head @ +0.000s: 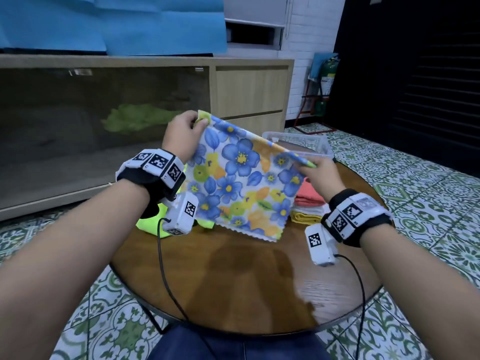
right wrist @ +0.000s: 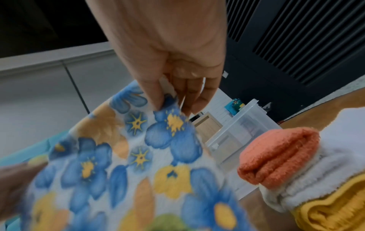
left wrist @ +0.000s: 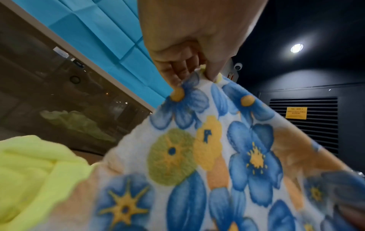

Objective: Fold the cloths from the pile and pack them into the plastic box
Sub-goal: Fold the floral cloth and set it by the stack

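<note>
A floral cloth [head: 237,178] with blue and yellow flowers hangs spread above the round wooden table [head: 246,281]. My left hand [head: 185,133] pinches its upper left corner [left wrist: 205,75]. My right hand [head: 315,168] pinches the upper right corner [right wrist: 171,107]. The cloth's lower edge hangs just above the tabletop. A neon yellow cloth pile [head: 155,224] lies behind the floral cloth at the left [left wrist: 29,171]. At the right sits a stack of folded cloths [head: 309,203], orange over white over yellow [right wrist: 280,156]. The clear plastic box [head: 301,144] stands at the table's far side [right wrist: 241,125].
A low wooden cabinet [head: 249,92] with a dark glass front stands beyond the table. Patterned green tiles [head: 428,178] cover the floor around it. Camera cables [head: 166,279] trail from both wrists over the near part of the table.
</note>
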`<state>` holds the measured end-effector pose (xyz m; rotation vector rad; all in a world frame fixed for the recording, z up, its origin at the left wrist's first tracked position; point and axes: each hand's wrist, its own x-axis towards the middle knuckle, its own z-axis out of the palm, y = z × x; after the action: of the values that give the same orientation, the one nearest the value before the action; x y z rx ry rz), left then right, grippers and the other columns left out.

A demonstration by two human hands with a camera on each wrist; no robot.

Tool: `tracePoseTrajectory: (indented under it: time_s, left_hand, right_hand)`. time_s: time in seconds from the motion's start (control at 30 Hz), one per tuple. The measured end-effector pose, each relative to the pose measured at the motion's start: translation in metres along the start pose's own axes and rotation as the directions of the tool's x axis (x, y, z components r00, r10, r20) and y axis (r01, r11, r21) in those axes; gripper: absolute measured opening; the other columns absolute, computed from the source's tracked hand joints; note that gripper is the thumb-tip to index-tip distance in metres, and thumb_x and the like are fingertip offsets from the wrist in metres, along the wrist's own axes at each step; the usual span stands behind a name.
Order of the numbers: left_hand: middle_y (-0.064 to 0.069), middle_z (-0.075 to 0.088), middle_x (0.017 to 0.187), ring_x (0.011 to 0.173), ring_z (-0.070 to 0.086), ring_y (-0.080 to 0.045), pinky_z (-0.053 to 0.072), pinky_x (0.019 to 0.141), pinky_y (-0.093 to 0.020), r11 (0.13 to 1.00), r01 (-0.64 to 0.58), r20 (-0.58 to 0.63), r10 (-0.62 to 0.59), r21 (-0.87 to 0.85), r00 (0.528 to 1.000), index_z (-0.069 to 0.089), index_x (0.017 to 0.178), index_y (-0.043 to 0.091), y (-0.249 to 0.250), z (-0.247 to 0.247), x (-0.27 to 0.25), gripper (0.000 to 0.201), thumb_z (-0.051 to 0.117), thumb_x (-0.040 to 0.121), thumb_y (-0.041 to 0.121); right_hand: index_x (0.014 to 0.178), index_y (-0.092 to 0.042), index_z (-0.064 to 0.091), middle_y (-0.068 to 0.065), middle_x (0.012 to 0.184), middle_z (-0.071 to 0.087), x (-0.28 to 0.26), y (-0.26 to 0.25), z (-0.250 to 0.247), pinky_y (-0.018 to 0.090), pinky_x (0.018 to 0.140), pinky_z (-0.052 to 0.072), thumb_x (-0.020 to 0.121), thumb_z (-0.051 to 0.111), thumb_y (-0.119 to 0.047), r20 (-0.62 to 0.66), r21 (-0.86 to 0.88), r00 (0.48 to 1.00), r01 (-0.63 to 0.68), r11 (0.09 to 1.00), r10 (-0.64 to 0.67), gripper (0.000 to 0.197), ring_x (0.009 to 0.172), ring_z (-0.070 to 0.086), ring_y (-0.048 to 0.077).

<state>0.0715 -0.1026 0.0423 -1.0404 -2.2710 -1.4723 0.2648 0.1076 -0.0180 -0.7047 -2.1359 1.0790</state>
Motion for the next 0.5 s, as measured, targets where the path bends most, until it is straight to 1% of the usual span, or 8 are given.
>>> tracePoseTrajectory:
  time_s: [0.03,0.07,0.13,0.17,0.2,0.3,0.37,0.5]
  left_hand:
    - [-0.026,0.063,0.089,0.074,0.052,-0.027,0.043,0.071,-0.034,1.0,0.011,0.001,-0.011,-0.009,1.0,0.061,0.088,-0.002,-0.006,0.003,-0.003,0.032,0.051,0.087,0.029]
    - [-0.025,0.062,0.085,0.074,0.052,-0.026,0.043,0.071,-0.036,1.0,0.025,0.001,-0.025,-0.018,1.0,0.058,0.085,-0.001,-0.012,0.006,-0.007,0.031,0.05,0.087,0.029]
    - [-0.012,0.051,0.068,0.072,0.043,-0.022,0.032,0.063,-0.032,0.998,0.062,0.0,-0.062,-0.015,0.998,0.045,0.071,0.008,-0.018,0.013,-0.013,0.027,0.047,0.094,0.022]
    - [-0.005,0.043,0.063,0.072,0.039,-0.02,0.025,0.061,-0.029,0.997,0.073,-0.011,-0.073,-0.004,0.997,0.037,0.068,0.012,-0.02,0.017,-0.017,0.03,0.043,0.097,0.017]
    - [-0.003,0.037,0.062,0.072,0.036,-0.019,0.021,0.06,-0.028,0.997,0.076,-0.02,-0.076,0.003,0.997,0.034,0.07,0.012,-0.022,0.02,-0.019,0.03,0.04,0.099,0.015]
    - [-0.013,0.039,0.073,0.072,0.037,-0.022,0.018,0.059,-0.03,0.996,0.087,-0.029,-0.087,0.002,0.996,0.035,0.082,0.006,-0.026,0.03,-0.017,0.021,0.035,0.101,0.016]
    - [-0.014,0.042,0.077,0.072,0.038,-0.024,0.021,0.06,-0.03,0.996,0.094,-0.046,-0.094,0.0,0.994,0.035,0.084,0.007,-0.028,0.034,-0.01,0.02,0.034,0.101,0.017]
    - [-0.011,0.041,0.076,0.07,0.037,-0.022,0.023,0.06,-0.03,0.997,0.019,-0.123,-0.028,-0.071,0.992,0.036,0.085,0.008,-0.031,0.038,-0.002,0.02,0.031,0.102,0.018]
  right_hand:
    - [0.08,0.01,0.064,0.012,0.067,0.048,0.002,0.001,-0.003,0.027,0.061,0.028,0.087,0.056,-0.004,-0.021,0.037,1.0,0.021,0.999,-0.021,0.017,0.063,0.039,0.019]
    - [0.083,0.008,0.065,0.011,0.068,0.05,0.002,0.001,-0.004,0.027,0.06,0.029,0.087,0.055,-0.001,-0.037,0.065,0.999,0.034,0.997,-0.032,0.014,0.063,0.04,0.019]
    - [0.09,-0.003,0.065,0.009,0.069,0.052,0.003,0.001,-0.003,0.025,0.056,0.032,0.089,0.051,0.0,-0.069,0.091,0.996,0.055,0.994,-0.048,0.014,0.061,0.042,0.016]
    - [0.092,-0.006,0.063,0.006,0.07,0.053,0.005,0.002,-0.002,0.022,0.054,0.033,0.091,0.049,-0.001,-0.079,0.103,0.995,0.062,0.993,-0.054,0.015,0.06,0.043,0.014]
    - [0.093,-0.009,0.06,0.004,0.072,0.053,0.007,0.002,0.0,0.021,0.054,0.033,0.093,0.046,-0.001,-0.089,0.113,0.995,0.064,0.992,-0.054,0.016,0.06,0.043,0.012]
    - [0.093,-0.01,0.054,0.007,0.082,0.054,0.018,-0.001,0.007,0.028,0.064,0.037,0.096,0.039,-0.004,-0.125,0.131,0.991,0.055,0.99,-0.038,0.016,0.073,0.049,0.019]
    - [0.093,-0.009,0.052,0.006,0.083,0.054,0.027,-0.006,0.01,0.029,0.066,0.038,0.097,0.037,-0.004,-0.141,0.146,0.99,0.043,0.988,-0.023,0.016,0.082,0.05,0.019]
    - [0.093,-0.009,0.052,0.006,0.086,0.053,0.036,-0.012,0.009,0.027,0.067,0.038,0.098,0.038,-0.008,-0.17,0.193,0.985,0.069,0.979,-0.036,0.015,0.081,0.049,0.017]
